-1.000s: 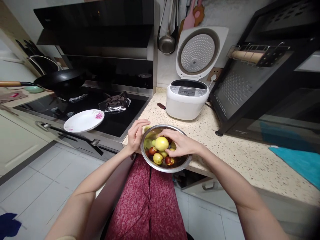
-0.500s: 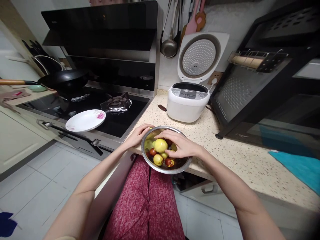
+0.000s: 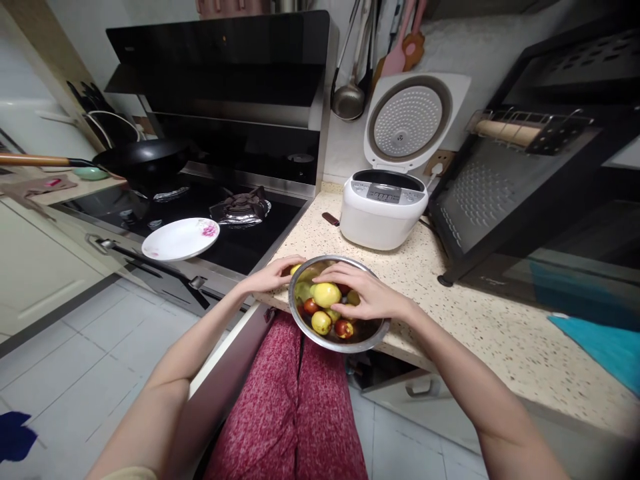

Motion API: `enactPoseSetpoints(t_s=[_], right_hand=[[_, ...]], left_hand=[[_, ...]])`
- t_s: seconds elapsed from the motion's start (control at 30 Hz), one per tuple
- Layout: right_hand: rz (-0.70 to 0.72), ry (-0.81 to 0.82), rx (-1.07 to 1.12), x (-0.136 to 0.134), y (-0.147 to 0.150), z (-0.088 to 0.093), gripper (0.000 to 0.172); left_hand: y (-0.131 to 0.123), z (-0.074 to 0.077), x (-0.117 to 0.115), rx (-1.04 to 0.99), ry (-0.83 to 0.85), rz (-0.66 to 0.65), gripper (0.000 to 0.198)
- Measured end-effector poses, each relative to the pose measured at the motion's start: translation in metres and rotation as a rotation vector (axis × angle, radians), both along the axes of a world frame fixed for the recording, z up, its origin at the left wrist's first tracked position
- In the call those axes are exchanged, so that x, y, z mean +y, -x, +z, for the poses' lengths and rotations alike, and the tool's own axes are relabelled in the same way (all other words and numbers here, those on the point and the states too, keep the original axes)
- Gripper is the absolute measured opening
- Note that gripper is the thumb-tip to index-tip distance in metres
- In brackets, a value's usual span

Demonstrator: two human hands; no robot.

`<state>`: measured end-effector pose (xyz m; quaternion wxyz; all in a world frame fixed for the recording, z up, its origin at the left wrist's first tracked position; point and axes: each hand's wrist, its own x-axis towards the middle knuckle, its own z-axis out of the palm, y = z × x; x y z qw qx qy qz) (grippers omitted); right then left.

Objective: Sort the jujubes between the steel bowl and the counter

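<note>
A steel bowl (image 3: 370, 340) stands at the counter's front edge, holding several yellow-green and red-brown jujubes. My right hand (image 3: 367, 293) reaches over the rim into it, fingers and thumb curled around a large yellow-green jujube (image 3: 327, 295). Below that one lie a yellow jujube (image 3: 321, 323) and a reddish one (image 3: 344, 329). My left hand (image 3: 274, 275) rests at the bowl's left side, its fingers closed on another yellow jujube (image 3: 295, 269) just outside the rim. Part of that fruit is hidden by the bowl.
Behind the bowl is a white rice cooker (image 3: 383, 217) with its lid raised. A floral plate (image 3: 180, 240) sits on the front edge of the black stove (image 3: 240, 250), with a wok (image 3: 143, 157) farther left. A black oven (image 3: 525, 220) and a blue cloth (image 3: 600, 347) are on the right.
The view has shifted slightly, so everything appears a little lower and to the right. More of the yellow jujube by my left hand shows. My right hand stays in the bowl.
</note>
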<state>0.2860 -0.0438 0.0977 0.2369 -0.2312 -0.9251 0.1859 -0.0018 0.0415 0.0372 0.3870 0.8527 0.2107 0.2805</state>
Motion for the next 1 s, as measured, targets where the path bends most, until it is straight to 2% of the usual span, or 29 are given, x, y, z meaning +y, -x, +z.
enactPoseSetpoints(t_s=[0.17,0.3,0.37,0.43,0.57,0.67,0.8,1.0], right_hand=[[-0.009,-0.012,0.042,-0.001,0.001,0.001,0.049],[-0.031,-0.032,0.083,0.0,0.001,0.001,0.049],[-0.06,-0.034,0.116,0.0,0.001,0.0,0.047],[-0.108,-0.037,0.153,0.0,0.002,0.0,0.044],[-0.189,-0.048,0.194,0.0,0.003,-0.001,0.038],[-0.163,-0.083,0.211,0.0,0.004,-0.002,0.038],[-0.08,-0.13,0.228,-0.001,0.006,-0.004,0.039],[-0.024,-0.09,0.29,-0.004,0.007,-0.004,0.048]], left_hand=[[-0.005,-0.001,-0.003,-0.053,-0.024,0.107,0.043],[-0.008,-0.002,-0.005,-0.161,-0.041,0.357,0.043],[-0.01,0.004,-0.012,-0.229,-0.115,0.484,0.042],[-0.013,0.014,-0.025,-0.277,-0.276,0.53,0.039],[-0.024,0.039,-0.06,-0.285,-0.561,0.415,0.04],[-0.033,0.048,-0.081,-0.251,-0.715,0.291,0.046],[-0.044,0.046,-0.093,-0.276,-0.837,0.171,0.048],[-0.049,0.038,-0.092,-0.299,-0.866,0.128,0.043]])
